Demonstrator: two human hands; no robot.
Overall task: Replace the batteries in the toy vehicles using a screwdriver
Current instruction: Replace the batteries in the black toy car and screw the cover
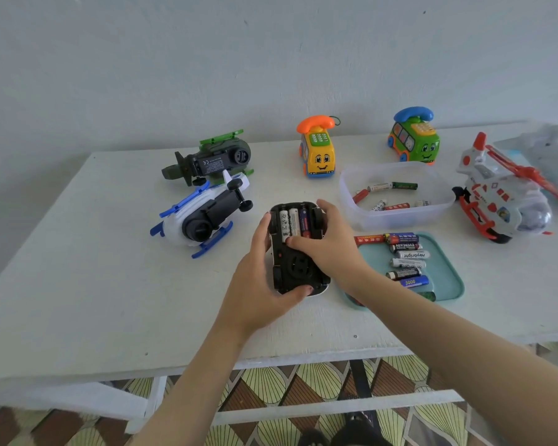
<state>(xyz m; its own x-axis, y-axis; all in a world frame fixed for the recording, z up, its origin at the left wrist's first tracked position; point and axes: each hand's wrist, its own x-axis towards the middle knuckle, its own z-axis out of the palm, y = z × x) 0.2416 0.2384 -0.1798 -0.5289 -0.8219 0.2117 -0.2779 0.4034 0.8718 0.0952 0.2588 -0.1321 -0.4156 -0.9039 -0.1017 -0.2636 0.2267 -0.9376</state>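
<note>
Upturned toy car (pixel 298 252), likely light and rigid
Best clasped by flanks: left grip (pixel 258 284) curled round one, right grip (pixel 329 243) round the other, thumb on AA batteries (pixel 290 222)

left hand (pixel 261 284), right hand (pixel 329 247) grip upturned car (pixel 298 264) | right maybe pressing batteries (pixel 291 222)

Upside-down toy car (pixel 298 263), black underside up, held between left grip (pixel 261 284) and right grip (pixel 327 246); three batteries (pixel 289 222) fill its open compartment (pixel 290 206) beyond the right grip's fingertips.
</note>
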